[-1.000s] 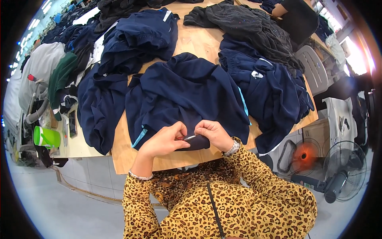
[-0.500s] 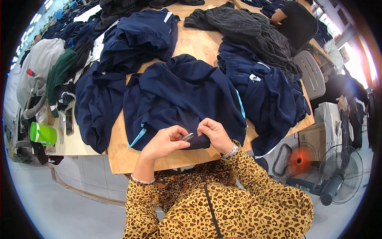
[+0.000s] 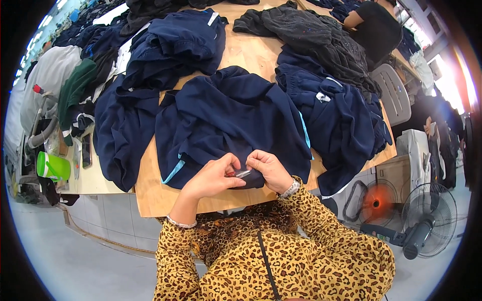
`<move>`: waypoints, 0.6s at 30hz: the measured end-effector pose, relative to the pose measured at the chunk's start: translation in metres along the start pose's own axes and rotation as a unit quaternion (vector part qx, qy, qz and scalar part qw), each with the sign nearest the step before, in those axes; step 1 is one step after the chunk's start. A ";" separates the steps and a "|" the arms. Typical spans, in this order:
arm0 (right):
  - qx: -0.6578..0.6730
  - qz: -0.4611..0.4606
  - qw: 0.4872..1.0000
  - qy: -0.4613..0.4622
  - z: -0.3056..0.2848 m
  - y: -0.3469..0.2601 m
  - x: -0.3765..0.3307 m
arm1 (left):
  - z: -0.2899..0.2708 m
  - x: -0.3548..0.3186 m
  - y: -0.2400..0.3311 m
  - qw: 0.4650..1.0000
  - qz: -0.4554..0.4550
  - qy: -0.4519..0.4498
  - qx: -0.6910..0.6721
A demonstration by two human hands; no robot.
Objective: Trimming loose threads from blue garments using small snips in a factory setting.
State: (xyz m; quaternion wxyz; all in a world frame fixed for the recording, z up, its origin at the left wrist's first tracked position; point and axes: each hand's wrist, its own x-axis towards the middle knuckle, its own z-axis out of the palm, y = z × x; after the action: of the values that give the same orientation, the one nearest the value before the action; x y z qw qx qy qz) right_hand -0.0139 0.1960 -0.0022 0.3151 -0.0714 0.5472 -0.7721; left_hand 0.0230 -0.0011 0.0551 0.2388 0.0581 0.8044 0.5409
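2 bare hands meet at the near edge of a wooden table [image 3: 150, 193], over the hem of a navy garment [image 3: 226, 120] spread across its middle. The left hand [image 3: 213, 178] has its fingers pinched on a small metal tool [image 3: 240, 174] with a reddish part at the grip, too small to identify exactly. The right hand [image 3: 270, 168] is curled, its fingertips gripping a fold of the navy cloth just beside the tool's tip, so both hands touch the fabric and nearly touch each other. The sleeves are leopard-print, with a thin bracelet on the left wrist and a beaded band on the right. More navy clothing lies heaped to the left [image 3: 123, 130], right [image 3: 336, 118] and far side [image 3: 175, 42] of the table, with a dark grey pile [image 3: 311, 35] beyond. A green bottle [image 3: 52, 167] lies on a side bench at the left, and 2 fans [image 3: 427, 215] stand on the floor at the right.
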 end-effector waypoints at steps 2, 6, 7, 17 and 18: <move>0.030 0.022 0.999 -0.009 0.001 -0.001 0.000 | -0.001 0.000 0.001 1.000 -0.003 -0.002 0.003; 0.047 0.051 0.998 -0.013 -0.001 -0.002 0.000 | -0.004 0.000 0.001 1.000 0.001 -0.015 0.008; 0.045 0.052 0.998 -0.014 -0.002 -0.002 0.000 | -0.004 0.001 0.001 1.000 0.001 -0.016 0.008; 0.046 0.059 0.997 -0.020 -0.002 -0.002 0.001 | -0.006 0.000 0.008 0.999 -0.003 -0.031 0.017; 0.046 0.060 0.997 -0.021 -0.002 -0.002 0.001 | -0.006 -0.001 0.008 0.999 -0.008 -0.035 0.020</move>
State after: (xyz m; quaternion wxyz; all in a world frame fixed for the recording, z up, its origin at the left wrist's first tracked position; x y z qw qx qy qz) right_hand -0.0159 0.1972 -0.0014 0.3747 -0.0399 0.5077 -0.7748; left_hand 0.0194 -0.0030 0.0643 0.2695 0.0756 0.8068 0.5203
